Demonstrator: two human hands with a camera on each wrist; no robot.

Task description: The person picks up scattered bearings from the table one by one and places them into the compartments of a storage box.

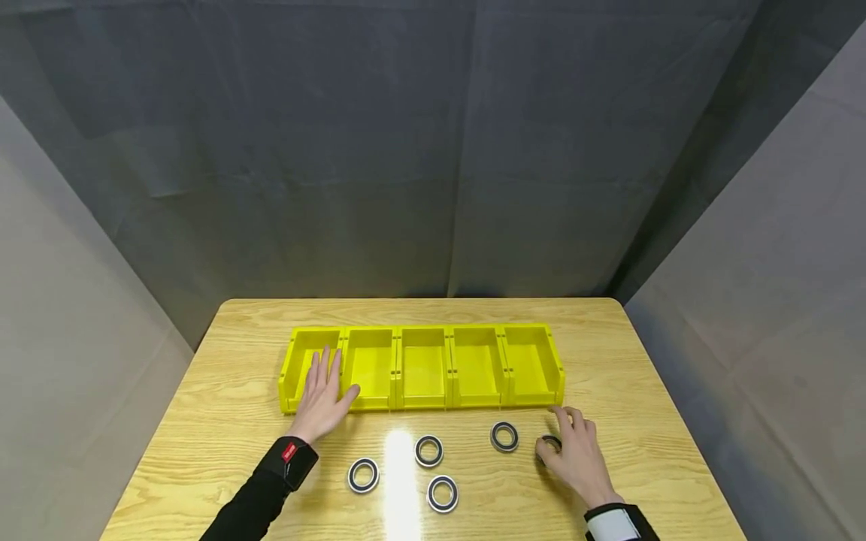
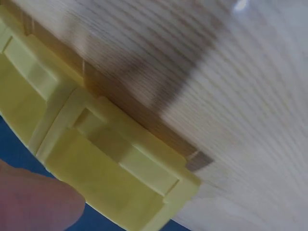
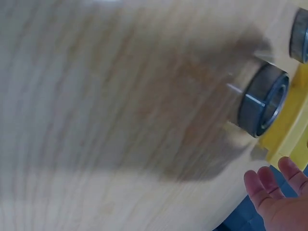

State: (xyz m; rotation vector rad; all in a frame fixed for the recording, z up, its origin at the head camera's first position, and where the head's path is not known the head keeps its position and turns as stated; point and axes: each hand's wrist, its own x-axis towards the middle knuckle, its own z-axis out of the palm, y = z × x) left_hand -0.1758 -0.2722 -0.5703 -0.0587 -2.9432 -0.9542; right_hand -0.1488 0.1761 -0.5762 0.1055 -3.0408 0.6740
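In the head view, my left hand is over the front of the leftmost compartment of a yellow bin row, fingers straight and thumb spread. The left wrist view has only part of a finger beside the bin's front lip. My right hand hovers about a ball bearing near the bin row's right end, partly covered by the fingers. Seen from the right wrist, that bearing rests on the table, and the loosely bent fingers are apart from it.
More bearings lie in front of the bins: one left of my right hand, two near the middle and one toward the left. The wooden table ends at a dark cloth behind.
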